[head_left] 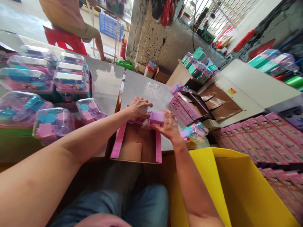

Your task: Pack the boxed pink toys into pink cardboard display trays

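Note:
My left hand [140,107] reaches over the far end of an open cardboard box, fingers bent down onto a clear plastic case [136,120] with pink pieces inside; its thumb is hidden. My right hand [169,125] grips a purple plastic case [156,118] from its right side, just above the box's far right corner. The open box [129,152] has a bare brown inside and pink side flaps, and lies at the table's near edge in front of my lap.
Clear toy cases [71,77] stand in rows on the left. To the right are pink printed boxes [183,107], another toy case [195,132], a yellow carton [213,176] and stacked pink boxes [260,138]. A person [68,19] sits on a red stool [59,39] beyond the table.

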A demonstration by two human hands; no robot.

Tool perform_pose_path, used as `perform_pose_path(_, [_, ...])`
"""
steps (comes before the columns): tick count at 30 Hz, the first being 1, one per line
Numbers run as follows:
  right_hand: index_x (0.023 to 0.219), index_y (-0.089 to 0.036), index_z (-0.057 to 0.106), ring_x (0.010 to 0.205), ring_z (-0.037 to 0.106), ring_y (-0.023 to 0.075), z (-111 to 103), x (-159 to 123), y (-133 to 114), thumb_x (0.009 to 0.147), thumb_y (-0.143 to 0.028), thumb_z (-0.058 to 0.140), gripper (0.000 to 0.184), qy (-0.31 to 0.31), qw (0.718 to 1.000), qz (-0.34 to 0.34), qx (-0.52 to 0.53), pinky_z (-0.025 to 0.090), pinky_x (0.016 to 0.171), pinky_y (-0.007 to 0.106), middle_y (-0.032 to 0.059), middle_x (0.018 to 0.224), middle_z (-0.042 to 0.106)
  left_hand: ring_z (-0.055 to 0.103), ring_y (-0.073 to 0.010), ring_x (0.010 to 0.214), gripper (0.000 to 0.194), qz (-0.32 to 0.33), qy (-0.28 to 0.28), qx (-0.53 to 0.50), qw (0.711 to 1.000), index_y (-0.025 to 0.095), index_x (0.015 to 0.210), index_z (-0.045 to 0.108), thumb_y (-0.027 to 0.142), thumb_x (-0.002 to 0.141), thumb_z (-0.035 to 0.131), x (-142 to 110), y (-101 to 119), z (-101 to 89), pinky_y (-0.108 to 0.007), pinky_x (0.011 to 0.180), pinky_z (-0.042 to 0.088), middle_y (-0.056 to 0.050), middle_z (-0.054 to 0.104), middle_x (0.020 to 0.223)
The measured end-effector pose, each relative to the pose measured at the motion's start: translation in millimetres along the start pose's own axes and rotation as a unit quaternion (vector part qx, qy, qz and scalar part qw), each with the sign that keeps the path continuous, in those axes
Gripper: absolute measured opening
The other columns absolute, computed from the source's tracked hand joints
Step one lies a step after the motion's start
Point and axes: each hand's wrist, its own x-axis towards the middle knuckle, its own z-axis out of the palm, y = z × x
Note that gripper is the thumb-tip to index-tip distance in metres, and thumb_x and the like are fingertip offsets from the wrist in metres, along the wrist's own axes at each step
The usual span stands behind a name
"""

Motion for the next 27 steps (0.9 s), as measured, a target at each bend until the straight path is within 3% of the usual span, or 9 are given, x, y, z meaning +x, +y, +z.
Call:
perform_pose_path(4, [0.147,-0.017,0.044,0.147,0.027,0.0377,21.1,0.5,-46.1,0.098,-0.037,0.053,0.054,-0.016,0.998,-0.029,-0.055,0.007,0.118,0.071,0.0200,0.152,0.044,0.058,-0.0276,0.110,0.054,0.008,0.013,-0.003,1.000,0.030,0.128,0.061,0.060,0.084,0.054,-1.0,-0.9,0.9,-0.039,0.093,0.035,-0.006,0.068,0.121])
perform_pose_path(8, [0.147,-0.012,0.045,0.145,0.031,0.0382,29.7,11.5,-53.1,0.098,-0.015,0.043,0.049,-0.045,0.996,-0.036,-0.067,0.007,0.118,0.071,0.0231,0.150,0.045,0.057,-0.0281,0.111,0.056,0.010,0.002,-0.016,1.000,0.031,0.129,0.061,0.063,0.083,0.053,-1.1,-6.9,-1.0,-0.039,0.094,0.036,-0.005,0.067,0.123])
perform_pose_path(11, [0.144,-0.010,0.046,0.143,0.035,0.0367,28.2,15.3,-52.4,0.094,-0.003,0.034,0.052,-0.060,0.991,-0.081,-0.085,0.009,0.117,0.072,0.0235,0.147,0.049,0.056,-0.0280,0.113,0.057,0.002,-0.014,-0.033,0.999,0.033,0.129,0.060,0.063,0.082,0.055,-1.2,-16.3,-5.5,-0.039,0.095,0.036,-0.003,0.066,0.125])
perform_pose_path(15, [0.142,-0.006,0.048,0.147,0.031,0.0341,41.1,8.6,-63.4,0.092,-0.001,0.033,0.053,-0.089,0.979,-0.161,-0.093,0.011,0.123,0.063,0.0228,0.149,0.047,0.056,-0.0283,0.115,0.057,-0.017,-0.011,-0.048,0.999,0.035,0.131,0.061,0.062,0.081,0.057,-3.5,-25.8,-9.2,-0.039,0.095,0.037,-0.002,0.066,0.125])
perform_pose_path(22, [0.137,0.011,0.050,0.147,0.033,0.0375,68.7,10.2,-71.2,0.083,0.002,0.040,0.055,-0.140,0.976,-0.150,-0.075,0.010,0.128,0.052,0.0299,0.140,0.053,0.055,-0.0305,0.115,0.055,-0.010,-0.022,-0.012,1.000,0.032,0.130,0.063,0.058,0.081,0.059,-2.5,-9.9,-3.6,-0.041,0.095,0.034,-0.007,0.066,0.125])
perform_pose_path(24, [0.132,0.008,0.055,0.145,0.037,0.0369,68.7,10.1,-63.6,0.086,0.000,0.042,0.050,-0.145,0.972,-0.175,-0.053,0.009,0.129,0.051,0.0290,0.134,0.058,0.054,-0.0312,0.114,0.057,-0.016,-0.016,-0.011,1.000,0.032,0.132,0.062,0.059,0.082,0.059,-2.7,-7.8,-2.8,-0.042,0.094,0.034,-0.007,0.066,0.125])
perform_pose_path(27, [0.128,-0.004,0.062,0.140,0.044,0.0310,70.7,2.7,-50.2,0.092,-0.002,0.038,0.043,-0.124,0.970,-0.207,-0.025,0.013,0.129,0.050,0.0211,0.130,0.064,0.055,-0.0308,0.113,0.056,-0.016,-0.013,-0.014,1.000,0.033,0.133,0.061,0.059,0.083,0.057,-4.5,-8.2,-3.1,-0.041,0.093,0.034,-0.007,0.066,0.126])
